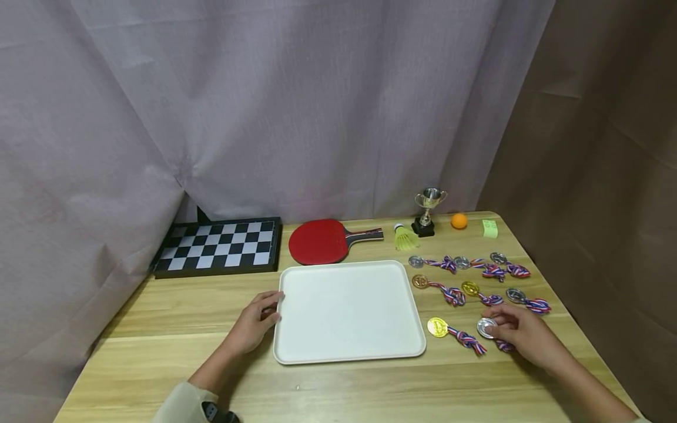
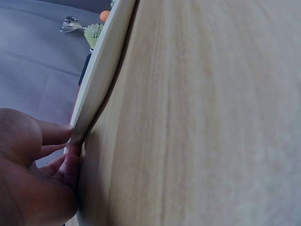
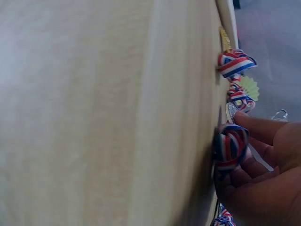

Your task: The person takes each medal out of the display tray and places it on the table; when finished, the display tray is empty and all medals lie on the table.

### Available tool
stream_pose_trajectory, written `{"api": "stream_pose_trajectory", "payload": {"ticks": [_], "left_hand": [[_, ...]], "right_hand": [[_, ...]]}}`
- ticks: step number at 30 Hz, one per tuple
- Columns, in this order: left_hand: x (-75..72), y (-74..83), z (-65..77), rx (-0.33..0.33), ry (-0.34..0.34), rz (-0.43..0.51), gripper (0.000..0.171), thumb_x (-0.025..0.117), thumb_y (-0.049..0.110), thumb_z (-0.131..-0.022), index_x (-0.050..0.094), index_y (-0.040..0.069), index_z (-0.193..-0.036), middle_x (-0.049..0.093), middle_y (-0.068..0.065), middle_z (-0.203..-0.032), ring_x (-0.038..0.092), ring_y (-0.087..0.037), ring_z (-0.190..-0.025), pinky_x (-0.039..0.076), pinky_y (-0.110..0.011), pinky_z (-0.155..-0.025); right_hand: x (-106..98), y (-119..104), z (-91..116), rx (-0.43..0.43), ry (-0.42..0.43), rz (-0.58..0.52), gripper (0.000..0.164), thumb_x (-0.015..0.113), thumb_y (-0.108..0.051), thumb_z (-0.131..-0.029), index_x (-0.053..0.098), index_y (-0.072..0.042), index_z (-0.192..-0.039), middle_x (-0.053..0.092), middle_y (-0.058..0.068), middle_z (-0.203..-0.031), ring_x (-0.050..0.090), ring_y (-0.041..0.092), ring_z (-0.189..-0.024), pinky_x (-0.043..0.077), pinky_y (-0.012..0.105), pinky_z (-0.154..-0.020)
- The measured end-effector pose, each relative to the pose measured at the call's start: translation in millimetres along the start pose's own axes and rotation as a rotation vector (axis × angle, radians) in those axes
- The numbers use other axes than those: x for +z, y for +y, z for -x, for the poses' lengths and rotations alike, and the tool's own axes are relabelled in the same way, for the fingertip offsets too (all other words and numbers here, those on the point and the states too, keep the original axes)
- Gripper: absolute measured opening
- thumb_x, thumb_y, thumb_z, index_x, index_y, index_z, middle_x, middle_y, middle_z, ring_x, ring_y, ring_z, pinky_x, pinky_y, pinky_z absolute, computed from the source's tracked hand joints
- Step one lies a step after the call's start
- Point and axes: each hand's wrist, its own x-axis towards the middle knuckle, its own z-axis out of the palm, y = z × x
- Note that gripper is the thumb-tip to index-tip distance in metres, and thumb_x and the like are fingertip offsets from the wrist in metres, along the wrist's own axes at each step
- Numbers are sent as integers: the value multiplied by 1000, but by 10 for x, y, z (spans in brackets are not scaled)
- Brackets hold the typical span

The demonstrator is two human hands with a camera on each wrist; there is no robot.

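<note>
My left hand [image 1: 256,322] pinches the left rim of a white rectangular tray [image 1: 349,311] lying on the table; the left wrist view shows thumb and fingers on that tray rim [image 2: 104,66]. At the right, my right hand [image 1: 526,333] grips a silver medal [image 1: 485,327], its thumb on the disc's edge. This medal's knotted striped ribbon [image 3: 231,143] shows beside the fingers in the right wrist view. A gold medal [image 1: 437,327] with a red, white and blue ribbon lies between the tray and that hand. Behind are a bronze medal [image 1: 420,281], another gold medal [image 1: 470,288] and several silver ones.
Along the back stand or lie a black-and-white chessboard [image 1: 222,244], a red table tennis paddle [image 1: 319,242], a yellow-green shuttlecock [image 1: 406,238], a small trophy cup [image 1: 429,202], an orange ball [image 1: 459,221] and a light green block [image 1: 489,228]. Grey curtain [image 1: 317,117] hangs behind.
</note>
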Motion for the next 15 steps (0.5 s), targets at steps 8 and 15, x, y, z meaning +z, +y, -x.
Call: {"api": "stream_pose_trajectory", "payload": {"ticks": [8, 15], "left_hand": [[11, 0, -7, -4, -7, -9, 44, 62, -8, -98, 58, -5, -141, 52, -20, -147, 61, -31, -120, 56, -45, -100], [21, -9, -15, -9, -3, -24, 44, 62, -8, -98, 58, -4, -142, 51, -20, -147, 61, -32, -121, 55, -45, -101]], "right_hand": [[37, -6, 13, -13, 68, 195, 25, 80, -7, -88, 72, 0, -111, 73, 6, -93, 61, 3, -76, 51, 24, -60], [34, 2, 23, -23, 98, 260, 24, 81, -11, -88, 75, -4, -111, 73, 5, -96, 57, 0, -78, 49, 23, -64]]}}
